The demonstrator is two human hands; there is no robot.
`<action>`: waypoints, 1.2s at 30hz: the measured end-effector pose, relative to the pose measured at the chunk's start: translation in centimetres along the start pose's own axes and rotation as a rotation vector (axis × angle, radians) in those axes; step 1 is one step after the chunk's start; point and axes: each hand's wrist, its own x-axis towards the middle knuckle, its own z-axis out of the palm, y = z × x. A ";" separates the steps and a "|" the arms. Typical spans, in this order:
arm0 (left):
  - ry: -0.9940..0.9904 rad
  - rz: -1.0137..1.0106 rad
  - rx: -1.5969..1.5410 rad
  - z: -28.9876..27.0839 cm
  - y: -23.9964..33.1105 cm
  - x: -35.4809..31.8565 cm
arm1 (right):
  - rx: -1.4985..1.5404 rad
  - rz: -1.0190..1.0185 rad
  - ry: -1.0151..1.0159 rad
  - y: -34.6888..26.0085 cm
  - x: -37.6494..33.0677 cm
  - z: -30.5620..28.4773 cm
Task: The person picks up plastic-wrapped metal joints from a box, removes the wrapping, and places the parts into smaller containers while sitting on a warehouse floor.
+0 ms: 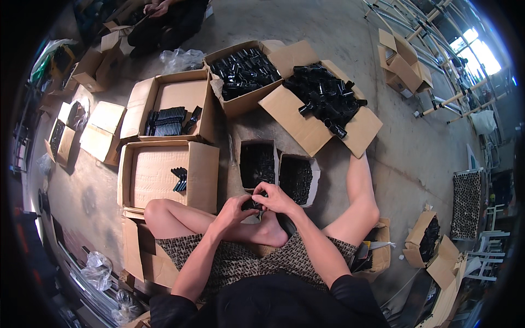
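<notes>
Both hands meet above my folded leg, just below two small boxes. My left hand [234, 210] is closed around a small black part [250, 205], whose exact kind I cannot make out. From the other side my right hand [276, 200] bends its fingers in a pinch at the same part; the fingertips partly cover it. Right beyond the hands stand a box of small dark pieces [258, 143] and a second such box [315, 180], both filled with tiny black parts.
Ahead, an open carton [240, 107] and a spread-flap carton [298, 134] hold black tubular fittings. At left, one carton [143, 104] contains stacked black pieces; another carton [202, 169] has a short row. A person [164, 30] sits far left. Metal frames [432, 104] stand right.
</notes>
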 end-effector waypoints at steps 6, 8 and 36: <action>0.122 -0.149 -0.279 0.3 -3.7 0.1 | 0.079 0.154 -0.171 -0.6 5.0 -1.1; 0.178 -0.164 -0.295 -0.5 -2.6 0.8 | 0.147 0.163 -0.200 0.2 7.3 -2.1; 0.188 -0.330 -1.297 -2.3 -4.2 2.4 | -0.629 -0.296 0.501 7.5 17.5 -4.3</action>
